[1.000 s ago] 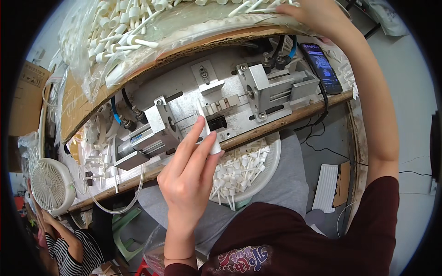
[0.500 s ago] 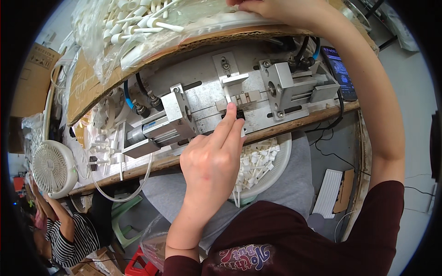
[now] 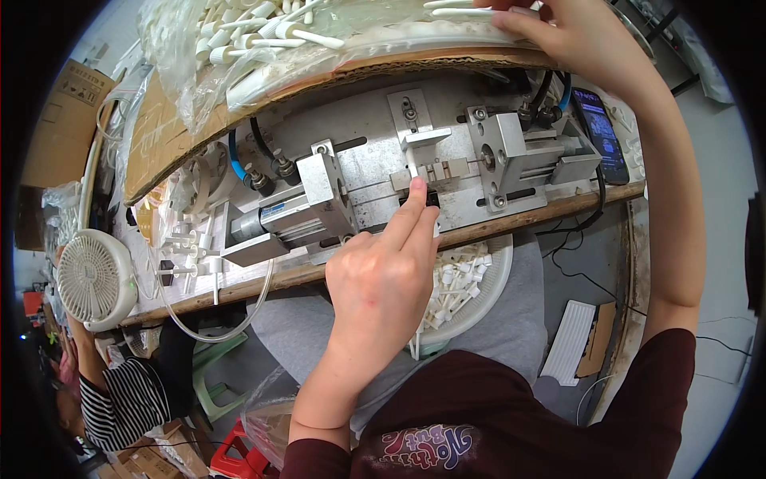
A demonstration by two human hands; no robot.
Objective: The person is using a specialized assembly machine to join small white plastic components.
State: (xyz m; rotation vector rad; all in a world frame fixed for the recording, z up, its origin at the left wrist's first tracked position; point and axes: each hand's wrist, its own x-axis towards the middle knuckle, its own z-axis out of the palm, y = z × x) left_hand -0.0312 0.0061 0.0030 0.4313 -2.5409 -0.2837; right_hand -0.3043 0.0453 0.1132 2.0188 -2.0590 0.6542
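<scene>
My left hand (image 3: 375, 279) reaches over a metal clamping fixture (image 3: 443, 169), its index finger stretched out. That fingertip touches the near end of a slim white plastic piece (image 3: 412, 157) lying in the small slotted block. The middle finger lies alongside, while the thumb and the hand's underside are hidden. At the top edge, my right hand (image 3: 550, 28) pinches at a white plastic stick (image 3: 519, 11) on the bag-lined cardboard; the picture's edge cuts off part of the hand. More white sticks (image 3: 455, 12) lie beside its fingertips.
Two metal cylinder units (image 3: 291, 211) flank the fixture, with hoses. White capped sticks (image 3: 271, 33) fill the plastic bag at back left. A bowl of white pieces (image 3: 501, 279) sits at my lap. A phone (image 3: 600, 136), a fan (image 3: 96, 279) and a person in stripes (image 3: 144, 399) are around.
My right hand has moved farther into view, with sticks now visible at its fingers. The whole view has shifted slightly; my left fingertip stays on the white piece.
</scene>
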